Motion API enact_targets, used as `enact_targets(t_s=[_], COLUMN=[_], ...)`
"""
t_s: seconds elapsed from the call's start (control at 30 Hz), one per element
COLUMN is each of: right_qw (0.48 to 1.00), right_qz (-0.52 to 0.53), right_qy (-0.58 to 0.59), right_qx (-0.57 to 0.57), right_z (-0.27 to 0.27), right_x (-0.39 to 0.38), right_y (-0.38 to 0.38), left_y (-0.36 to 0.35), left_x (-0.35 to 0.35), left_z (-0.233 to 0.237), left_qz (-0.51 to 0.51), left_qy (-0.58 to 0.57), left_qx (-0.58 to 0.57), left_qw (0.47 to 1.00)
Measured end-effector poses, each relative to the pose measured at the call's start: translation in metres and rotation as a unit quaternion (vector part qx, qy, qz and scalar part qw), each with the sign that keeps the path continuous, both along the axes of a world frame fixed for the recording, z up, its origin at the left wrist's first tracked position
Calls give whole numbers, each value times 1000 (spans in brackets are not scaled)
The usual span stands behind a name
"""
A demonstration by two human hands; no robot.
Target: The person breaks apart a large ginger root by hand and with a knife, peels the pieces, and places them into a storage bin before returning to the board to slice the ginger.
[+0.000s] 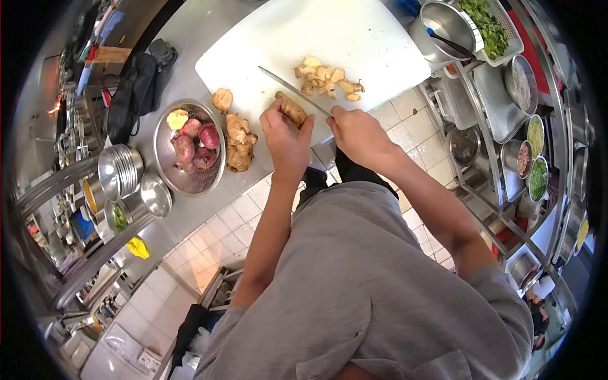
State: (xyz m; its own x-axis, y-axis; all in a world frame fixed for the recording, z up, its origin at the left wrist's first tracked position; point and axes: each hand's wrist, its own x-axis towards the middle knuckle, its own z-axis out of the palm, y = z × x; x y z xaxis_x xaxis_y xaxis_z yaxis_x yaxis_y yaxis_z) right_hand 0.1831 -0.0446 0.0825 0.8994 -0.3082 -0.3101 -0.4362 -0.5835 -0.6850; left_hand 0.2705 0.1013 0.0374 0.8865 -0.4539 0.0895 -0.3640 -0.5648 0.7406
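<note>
Ginger (292, 109): one knob, on the near part of the board (253, 50); partly covered by the left hand (287, 142), fingers and thumb closed about it.
Knife (294, 90): blade slanting just beside the ginger; whether they touch, I cannot tell. Handle hidden inside the right hand (361, 133), which is wrapped round it.
Slices (326, 76): loose heap beyond the blade.
Board: far edge cut off from view.
Roots (239, 142): left of the left hand.
Colander (166, 159): red onions (184, 149), one yellow piece (177, 119), hard to name.
Black item (136, 88): farther left, indistinct.
Greens (484, 25): far right, cut off above.
</note>
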Motion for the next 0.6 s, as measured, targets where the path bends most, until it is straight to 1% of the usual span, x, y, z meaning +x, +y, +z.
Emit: enact_targets(t_s=[0.03, 0.13, 0.23, 0.33, 0.43, 0.53, 0.6], right_qw=[1000, 998, 995, 987, 985, 986, 989], right_qz=[3, 47, 63, 91, 93, 103, 94], right_qy=[3, 28, 20, 57, 74, -22, -14], right_qx=[-8, -41, -72, -123, -127, -129, -116], right_z=[6, 23, 24, 21, 32, 6, -26], right_x=[-1, -2, -2, 1, 8, 26, 53], right_y=[-2, -5, 0, 6, 7, 8, 8], left_y=[1, 15, 23, 20, 20, 20, 23], left_x=[1, 8, 9, 10, 13, 13, 14], left_z=[0, -1, -11, -8, 0, 2, -4], left_qz=[-7, -35, -34, -25, -39, -58, -56], left_qy=[19, 17, -8, -3, 2, -38, -26], left_qx=[-12, -62, -78, -63, -53, -49, -45], left_qw=[1000, 997, 996, 998, 998, 996, 997])
